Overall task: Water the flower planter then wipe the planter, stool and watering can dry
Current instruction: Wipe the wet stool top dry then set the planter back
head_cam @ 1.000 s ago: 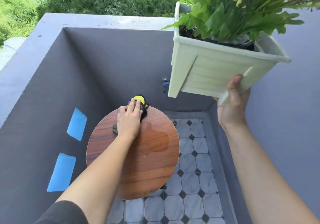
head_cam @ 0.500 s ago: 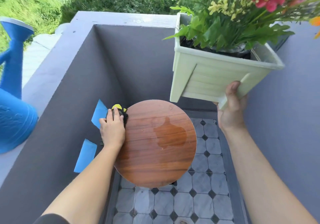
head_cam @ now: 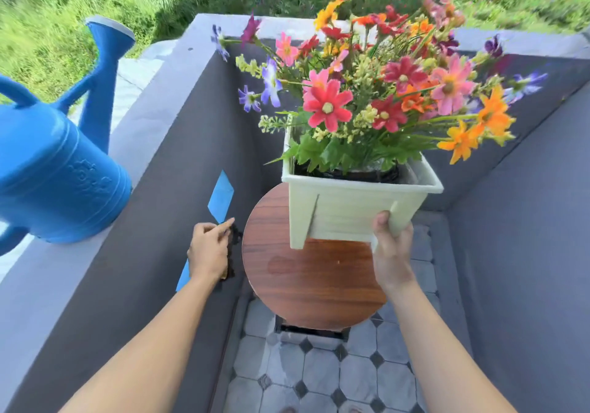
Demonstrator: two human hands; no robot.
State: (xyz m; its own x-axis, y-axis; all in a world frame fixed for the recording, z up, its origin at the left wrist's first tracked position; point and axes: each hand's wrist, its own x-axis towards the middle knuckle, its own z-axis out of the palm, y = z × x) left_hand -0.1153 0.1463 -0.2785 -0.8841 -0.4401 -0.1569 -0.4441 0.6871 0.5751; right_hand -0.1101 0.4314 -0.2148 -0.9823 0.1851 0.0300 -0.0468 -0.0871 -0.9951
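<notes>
Head view. Right hand [head_cam: 392,254] clamped on lower right corner leg of pale green square planter [head_cam: 348,208], thumb up the front face; planter held clear of the round wood-grain stool top [head_cam: 314,285], hanging over its 12 o'clock half. Ribbed plastic sides, flared rim, dark soil, artificial-looking flowers [head_cam: 376,93] in red, pink, orange, purple, yellow. Faint damp patch on stool top near 9 o'clock. Left hand [head_cam: 209,253] just off the stool's 9 o'clock edge, fingers curled around a dark cloth [head_cam: 234,240], mostly hidden. Blue plastic watering can [head_cam: 54,170] upright on the grey parapet ledge [head_cam: 140,131], 9 o'clock of frame, spout toward 12. Blue tape patches [head_cam: 221,201] on inner wall beside left hand.
</notes>
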